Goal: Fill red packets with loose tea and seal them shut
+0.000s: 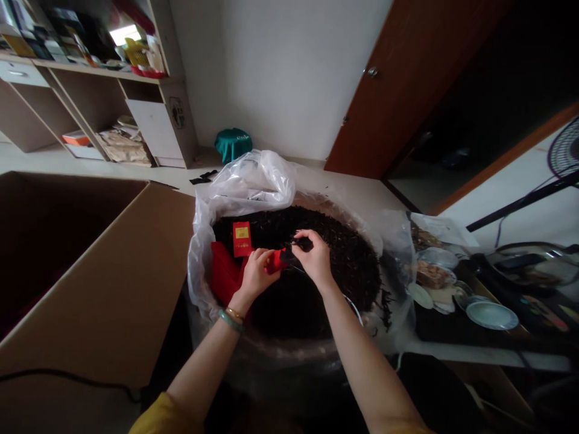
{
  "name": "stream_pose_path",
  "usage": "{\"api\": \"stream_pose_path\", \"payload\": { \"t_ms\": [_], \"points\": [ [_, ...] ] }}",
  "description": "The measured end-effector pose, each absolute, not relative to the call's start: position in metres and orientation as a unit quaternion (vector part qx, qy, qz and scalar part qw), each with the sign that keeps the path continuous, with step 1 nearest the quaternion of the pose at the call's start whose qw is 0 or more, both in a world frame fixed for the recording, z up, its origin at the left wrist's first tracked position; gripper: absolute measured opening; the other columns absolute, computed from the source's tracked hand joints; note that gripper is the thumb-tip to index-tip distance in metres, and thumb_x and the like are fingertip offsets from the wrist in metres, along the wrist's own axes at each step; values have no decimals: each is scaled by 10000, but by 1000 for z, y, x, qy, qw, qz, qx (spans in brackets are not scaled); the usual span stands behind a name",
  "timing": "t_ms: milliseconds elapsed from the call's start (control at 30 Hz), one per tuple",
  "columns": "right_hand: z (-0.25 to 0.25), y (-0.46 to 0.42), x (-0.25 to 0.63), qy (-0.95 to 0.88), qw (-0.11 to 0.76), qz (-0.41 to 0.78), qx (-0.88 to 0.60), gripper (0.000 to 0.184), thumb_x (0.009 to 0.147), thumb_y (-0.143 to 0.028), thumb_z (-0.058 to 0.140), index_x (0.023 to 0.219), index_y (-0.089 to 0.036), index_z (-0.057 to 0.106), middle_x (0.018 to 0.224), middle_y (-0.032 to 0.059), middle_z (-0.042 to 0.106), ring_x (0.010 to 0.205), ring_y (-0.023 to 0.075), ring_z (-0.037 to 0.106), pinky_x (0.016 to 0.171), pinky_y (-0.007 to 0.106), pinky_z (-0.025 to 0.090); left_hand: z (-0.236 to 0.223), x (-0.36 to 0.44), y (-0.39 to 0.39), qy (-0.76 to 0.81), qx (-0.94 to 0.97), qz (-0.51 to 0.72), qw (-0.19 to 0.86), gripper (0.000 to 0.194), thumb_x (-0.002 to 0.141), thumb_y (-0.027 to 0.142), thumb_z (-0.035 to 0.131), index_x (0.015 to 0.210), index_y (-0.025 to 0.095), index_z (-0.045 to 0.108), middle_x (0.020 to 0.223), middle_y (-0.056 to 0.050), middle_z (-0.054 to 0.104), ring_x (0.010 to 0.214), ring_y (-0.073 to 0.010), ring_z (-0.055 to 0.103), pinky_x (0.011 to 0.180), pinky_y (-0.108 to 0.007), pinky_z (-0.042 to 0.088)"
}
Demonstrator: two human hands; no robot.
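My left hand (pixel 261 271) is closed around a small red packet (pixel 274 261), whose opening points to the right. Close beside that opening, my right hand (pixel 315 258) pinches a few dark dried leaves (pixel 302 243) between thumb and fingertips. Both hands are over a large heap of dark dried leaves, like loose tea (pixel 348 241), in a container lined with clear plastic (pixel 199 265). Another red packet with a yellow label (pixel 242 239) lies on the left of the heap. Just below it is more red material (pixel 222 274), partly hidden by my left hand.
To the left stands a large open cardboard box (pixel 136 271). A low surface on the right holds a pale dish (pixel 492 314), bagged items and a fan (pixel 565 150). A desk (pixel 104 70), a green-covered object (pixel 233 143) and a brown door (pixel 362 108) are behind.
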State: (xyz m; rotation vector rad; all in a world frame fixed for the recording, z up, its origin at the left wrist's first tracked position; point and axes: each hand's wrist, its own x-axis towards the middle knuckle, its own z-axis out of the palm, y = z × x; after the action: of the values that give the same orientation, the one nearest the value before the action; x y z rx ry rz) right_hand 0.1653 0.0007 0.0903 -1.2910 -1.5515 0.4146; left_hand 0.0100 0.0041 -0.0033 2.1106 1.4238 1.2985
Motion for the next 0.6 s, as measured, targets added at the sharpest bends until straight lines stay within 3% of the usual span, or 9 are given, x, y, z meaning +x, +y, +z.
{"api": "stream_pose_path", "payload": {
  "t_ms": [133,400,600],
  "points": [
    [74,1,148,-647,552,99,-516,85,757,-211,535,824,-217,586,965,78,619,1023,219,582,955,386,444,-4,10,4,493,717,464,167,452,611,169,718,1050,199,616,968,-51,607,866,-196,571,751,-336,519],
    [71,-13,150,-715,483,129,-488,243,766,-190,558,1002,-225,608,1105,86,600,1084,210,564,984,389,451,-3,11,4,497,697,476,200,457,612,162,703,1056,186,598,989,-56,596,885,-190,579,677,-296,546],
    [70,-16,154,-711,469,156,-500,269,810,-187,493,1048,-201,617,1013,87,651,894,187,636,820,335,529,-3,11,3,495,699,473,203,442,625,187,713,1051,189,595,972,-49,593,858,-181,588,679,-298,547]
  ]
}}
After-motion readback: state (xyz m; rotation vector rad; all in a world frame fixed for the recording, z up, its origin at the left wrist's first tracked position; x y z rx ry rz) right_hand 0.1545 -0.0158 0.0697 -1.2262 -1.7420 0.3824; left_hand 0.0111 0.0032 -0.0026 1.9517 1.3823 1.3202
